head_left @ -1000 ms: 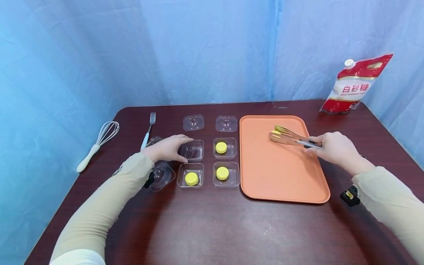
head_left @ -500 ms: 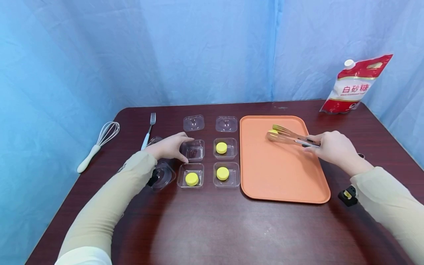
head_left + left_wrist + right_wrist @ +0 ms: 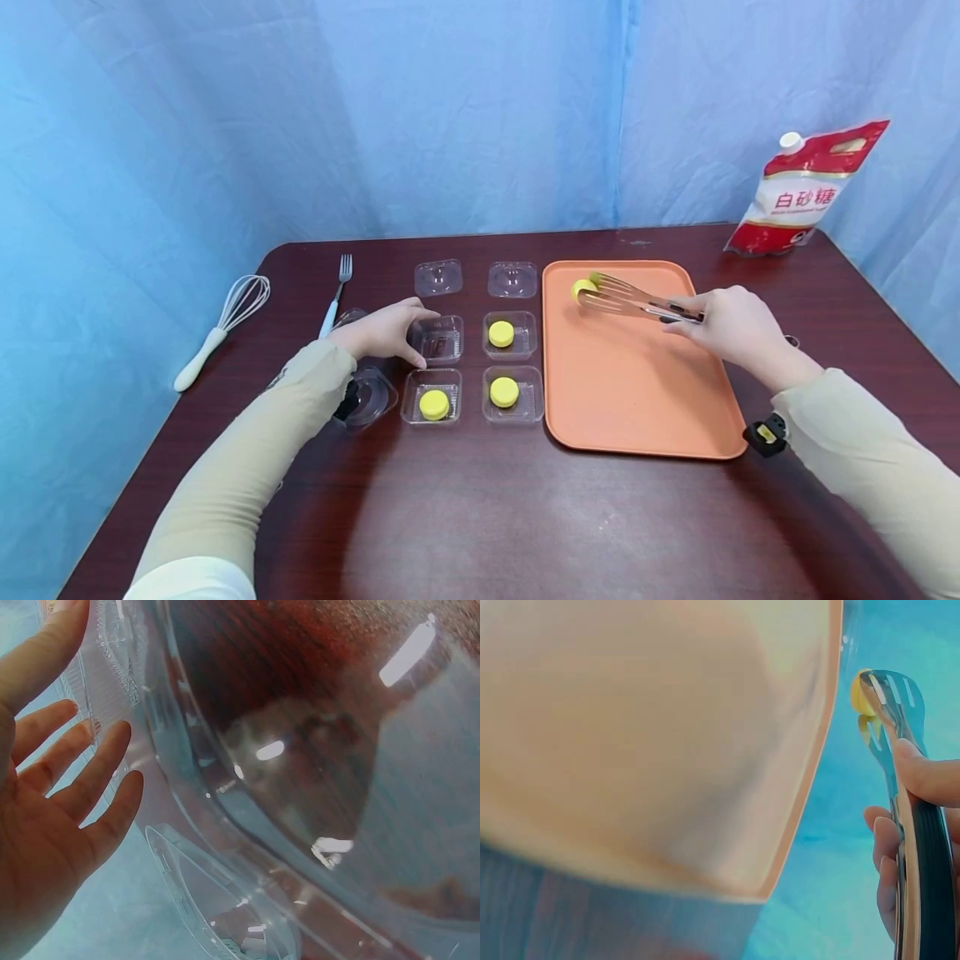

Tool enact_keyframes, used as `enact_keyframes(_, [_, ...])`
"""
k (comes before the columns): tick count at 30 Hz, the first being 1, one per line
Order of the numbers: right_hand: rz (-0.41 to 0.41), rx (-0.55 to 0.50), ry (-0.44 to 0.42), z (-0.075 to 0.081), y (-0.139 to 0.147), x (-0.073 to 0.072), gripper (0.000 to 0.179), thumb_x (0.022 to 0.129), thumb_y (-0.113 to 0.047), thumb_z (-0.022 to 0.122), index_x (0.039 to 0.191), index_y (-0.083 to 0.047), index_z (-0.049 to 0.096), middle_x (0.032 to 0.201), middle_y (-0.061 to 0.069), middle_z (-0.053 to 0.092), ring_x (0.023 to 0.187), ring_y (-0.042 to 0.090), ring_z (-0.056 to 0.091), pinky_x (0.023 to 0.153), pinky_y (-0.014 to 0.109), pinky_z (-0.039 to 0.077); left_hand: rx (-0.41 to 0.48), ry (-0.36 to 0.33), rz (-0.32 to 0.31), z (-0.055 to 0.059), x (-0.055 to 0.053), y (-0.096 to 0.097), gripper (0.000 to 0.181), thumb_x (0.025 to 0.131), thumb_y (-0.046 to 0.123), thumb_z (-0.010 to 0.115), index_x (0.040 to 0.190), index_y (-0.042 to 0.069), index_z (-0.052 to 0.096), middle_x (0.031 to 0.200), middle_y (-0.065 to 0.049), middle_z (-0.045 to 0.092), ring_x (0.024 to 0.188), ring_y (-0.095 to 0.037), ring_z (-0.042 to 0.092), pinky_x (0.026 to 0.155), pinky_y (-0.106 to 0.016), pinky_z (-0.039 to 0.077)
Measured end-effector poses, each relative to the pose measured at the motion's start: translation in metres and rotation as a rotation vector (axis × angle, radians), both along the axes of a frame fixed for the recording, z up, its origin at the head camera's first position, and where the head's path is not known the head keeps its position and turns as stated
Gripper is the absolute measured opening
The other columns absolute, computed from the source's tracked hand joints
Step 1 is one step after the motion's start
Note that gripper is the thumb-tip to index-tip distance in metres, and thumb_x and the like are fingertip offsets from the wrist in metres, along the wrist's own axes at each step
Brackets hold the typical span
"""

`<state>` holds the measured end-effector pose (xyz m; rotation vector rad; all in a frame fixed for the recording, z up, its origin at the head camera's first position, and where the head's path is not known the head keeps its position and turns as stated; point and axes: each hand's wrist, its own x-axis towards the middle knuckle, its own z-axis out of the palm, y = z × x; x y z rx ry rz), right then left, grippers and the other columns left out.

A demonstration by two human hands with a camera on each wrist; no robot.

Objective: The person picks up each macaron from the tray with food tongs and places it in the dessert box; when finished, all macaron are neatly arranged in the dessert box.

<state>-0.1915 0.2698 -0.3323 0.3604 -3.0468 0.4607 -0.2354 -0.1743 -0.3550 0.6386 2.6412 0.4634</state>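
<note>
In the head view my right hand (image 3: 735, 325) grips a pair of slotted tongs (image 3: 637, 300). A yellow macaron-like round (image 3: 582, 288) sits between the tongs' tips, over the back left of the orange tray (image 3: 637, 417). My left hand (image 3: 386, 332) spans the left side of an unfilled clear plastic box (image 3: 441, 340), its thumb at the near edge and its forefinger at the far edge. Three other clear boxes, such as the nearest left one (image 3: 411, 412), each hold one yellow round (image 3: 434, 406). The right wrist view shows fingers wrapped about the tongs (image 3: 907, 847).
Two clear lids (image 3: 438, 278) lie behind the boxes. More clear lids (image 3: 371, 398) lie beneath my left wrist. A fork (image 3: 335, 298) and a whisk (image 3: 222, 333) lie at the left. A red and white sugar pouch (image 3: 798, 192) stands at the back right, before blue curtains.
My right hand has moved left over the tray, carrying the tongs and the yellow round towards the tray's left side. My left hand has stayed almost still at the unfilled box.
</note>
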Motion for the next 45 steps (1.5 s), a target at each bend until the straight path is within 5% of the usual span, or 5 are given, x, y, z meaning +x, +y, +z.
enact_keyframes(12, [0.157,-0.009,0.185,0.003,-0.031,-0.001,0.039,0.078,-0.023,0.077,0.112,-0.006,0.071,0.053,0.002,0.061,0.044,0.015,0.042,0.044,0.029,0.032,0.02,0.001,0.006,0.0,0.0,-0.002,0.079,0.073,0.023,0.082,0.141,0.007,0.044,0.125,-0.014,0.049,0.111,-0.026,0.051,0.094,-0.042,0.048])
enact_keyframes(27, [0.286,-0.071,0.193,0.0,-0.087,-0.004,0.036,0.078,-0.02,0.077,0.111,-0.008,0.072,0.062,0.005,0.068,0.038,0.007,0.036,0.04,0.024,0.027,0.061,-0.008,0.016,-0.004,-0.002,-0.003,0.079,0.072,0.023,0.083,0.14,0.007,0.045,0.128,-0.013,0.048,0.119,-0.029,0.049,0.098,-0.044,0.046])
enact_keyframes(36, [0.337,-0.02,0.202,-0.005,-0.118,-0.002,0.035,0.078,-0.024,0.077,0.112,-0.013,0.072,0.065,0.003,0.07,0.04,0.008,0.041,0.039,0.024,0.029,0.073,-0.023,0.018,-0.005,-0.002,-0.004,0.078,0.073,0.023,0.083,0.139,0.007,0.045,0.131,-0.014,0.047,0.122,-0.029,0.047,0.103,-0.046,0.042])
enact_keyframes(41, [0.385,0.004,0.214,-0.008,-0.132,-0.002,0.04,0.076,-0.028,0.079,0.112,-0.011,0.072,0.073,0.004,0.073,0.048,0.011,0.056,0.04,0.029,0.038,0.081,-0.027,0.016,-0.003,-0.001,-0.005,0.077,0.073,0.021,0.083,0.139,0.007,0.045,0.132,-0.014,0.047,0.123,-0.03,0.046,0.103,-0.047,0.041])
enact_keyframes(45, [0.408,0.008,0.195,-0.006,-0.14,-0.001,0.042,0.077,-0.028,0.078,0.114,-0.01,0.071,0.057,0.003,0.065,0.047,0.011,0.054,0.04,0.029,0.038,0.09,-0.032,0.015,-0.004,0.0,-0.006,0.077,0.073,0.021,0.083,0.139,0.006,0.045,0.133,-0.015,0.046,0.124,-0.03,0.046,0.104,-0.047,0.041])
